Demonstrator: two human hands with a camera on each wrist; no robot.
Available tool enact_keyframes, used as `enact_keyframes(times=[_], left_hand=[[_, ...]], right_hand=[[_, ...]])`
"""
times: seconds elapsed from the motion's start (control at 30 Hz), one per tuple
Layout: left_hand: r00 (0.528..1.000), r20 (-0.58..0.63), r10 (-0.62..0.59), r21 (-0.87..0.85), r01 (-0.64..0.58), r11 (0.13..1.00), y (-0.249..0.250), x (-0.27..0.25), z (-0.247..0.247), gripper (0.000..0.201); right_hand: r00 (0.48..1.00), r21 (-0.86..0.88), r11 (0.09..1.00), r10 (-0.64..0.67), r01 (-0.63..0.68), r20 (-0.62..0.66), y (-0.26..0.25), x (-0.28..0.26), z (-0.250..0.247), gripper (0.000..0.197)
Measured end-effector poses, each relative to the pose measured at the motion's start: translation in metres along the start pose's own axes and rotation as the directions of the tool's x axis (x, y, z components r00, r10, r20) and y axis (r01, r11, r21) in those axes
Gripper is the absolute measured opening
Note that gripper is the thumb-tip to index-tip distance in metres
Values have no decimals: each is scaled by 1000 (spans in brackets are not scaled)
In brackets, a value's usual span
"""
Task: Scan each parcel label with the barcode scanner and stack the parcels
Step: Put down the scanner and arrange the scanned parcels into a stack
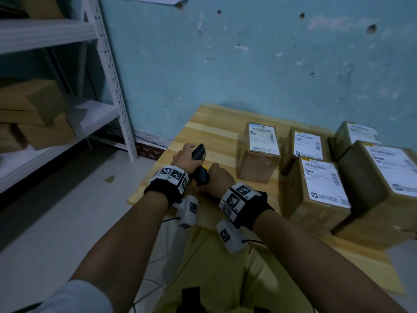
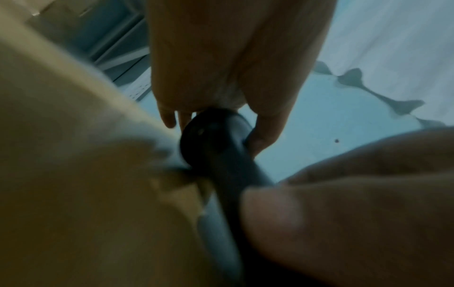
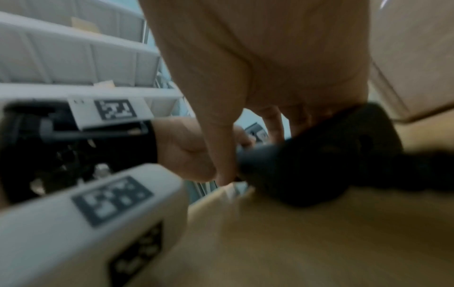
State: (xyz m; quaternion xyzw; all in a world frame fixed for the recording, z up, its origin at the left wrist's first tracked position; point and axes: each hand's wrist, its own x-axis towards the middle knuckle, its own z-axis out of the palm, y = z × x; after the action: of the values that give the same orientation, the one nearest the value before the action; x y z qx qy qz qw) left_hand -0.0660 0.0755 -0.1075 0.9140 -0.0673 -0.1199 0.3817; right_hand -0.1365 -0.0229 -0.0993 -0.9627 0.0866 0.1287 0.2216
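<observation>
Pale wood worktop (image 1: 203,123): fills the lower right of the head view, its far edge against a scuffed teal wall (image 1: 248,64).
White metal shelving (image 1: 106,64): upper left of the head view, with plain cardboard boxes (image 1: 33,102) on its boards.
Largest parcel (image 1: 388,177): far right of the frame, white label on top, touching the parcel to its left.
Near parcel (image 1: 320,190): right of centre, label up, in front of two smaller ones.
Back parcels: one (image 1: 308,144) behind the near parcel, one (image 1: 358,132) at the upper right edge of the group, both label up.
Single parcel (image 1: 259,152): stands alone at frame centre, just right of the hands, label up.
Stacking: all five parcels sit on the worktop, none on top of another.
Left hand (image 1: 186,158): fingers curled round the head end of the barcode scanner (image 1: 199,163), thumb on its far side.
Right hand (image 1: 220,179): closed round the scanner's handle end; in the right wrist view (image 3: 258,77) the thumb and fingers wrap the black grip (image 3: 307,165).
Scanner position: black with a yellow band, held low over the left part of the worktop between both hands, left of the single parcel and apart from it.
Wrist bands (image 1: 171,177): black straps with white marker blocks on both wrists.
</observation>
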Motion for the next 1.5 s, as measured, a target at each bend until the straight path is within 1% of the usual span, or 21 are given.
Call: enact_keyframes(times=[0.1,0.2,0.23,0.27,0.3,0.33,0.37,0.43,0.5,0.57,0.63,0.67,0.73,0.8,0.87,0.93,1.0,1.1,1.23,1.43,1.5], left_hand=[[996,-85,41,83,-34,996,19,1,-11,68],[979,-134,151,29,-149,988,49,3,-22,61],[973,-123,195,-15,-198,980,61,4,-24,57],[968,-97,231,-79,-238,968,72,5,-24,54],[966,-56,253,-149,-259,954,83,5,-22,51],[964,-5,267,-199,-262,944,93,4,-18,50],[960,53,274,-222,-256,941,101,2,-13,51],[947,180,267,-213,-228,950,111,-1,3,55],[918,293,266,-254,-194,948,115,-3,20,55],[894,360,266,-362,-129,923,113,-4,32,55],[892,370,259,-412,-92,907,112,2,35,55],[892,374,256,-402,-93,911,112,7,35,56],[898,355,259,-355,-127,926,111,18,32,54],[909,315,273,-333,-164,928,110,31,25,49],[919,256,299,-277,-227,934,107,44,17,46],[927,206,312,-188,-276,943,104,58,10,46],[930,177,322,-133,-302,944,100,73,4,46],[936,167,311,-126,-292,948,98,98,-5,44],[950,99,297,-135,-283,950,95,141,-15,42],[976,18,218,-160,-213,964,92,206,-34,42],[988,-19,155,-130,-156,979,91,229,-41,43]], right_hand=[[993,47,999,-18,24,-116,3,-6,-20,60],[961,200,978,4,53,-275,5,-11,-60,46],[934,252,966,34,61,-356,7,-12,-75,42],[891,287,957,84,53,-446,11,-13,-89,40],[843,318,948,151,25,-516,16,-15,-102,41],[806,367,930,233,-22,-543,22,-15,-112,47],[792,428,901,314,-75,-523,31,-13,-119,54],[831,509,838,418,-197,-367,48,-2,-120,66],[873,477,830,433,-290,-223,59,11,-111,64],[882,434,844,429,-315,-195,63,23,-103,62],[893,415,861,402,-293,-202,84,59,-97,71],[900,401,870,388,-287,-197,82,64,-98,78],[912,352,887,374,-299,-169,63,52,-105,85],[928,238,920,349,-313,-128,45,39,-112,81],[938,145,948,306,-284,-163,41,48,-113,75],[947,57,968,253,-246,-199,38,63,-112,77],[960,-11,974,220,-226,-173,33,78,-115,79],[969,-44,978,194,-203,-155,24,103,-121,78],[981,-97,984,138,-152,-138,13,147,-132,76],[989,-135,986,76,-93,-129,0,219,-151,67],[987,-137,988,54,-76,-154,-5,243,-154,65]])
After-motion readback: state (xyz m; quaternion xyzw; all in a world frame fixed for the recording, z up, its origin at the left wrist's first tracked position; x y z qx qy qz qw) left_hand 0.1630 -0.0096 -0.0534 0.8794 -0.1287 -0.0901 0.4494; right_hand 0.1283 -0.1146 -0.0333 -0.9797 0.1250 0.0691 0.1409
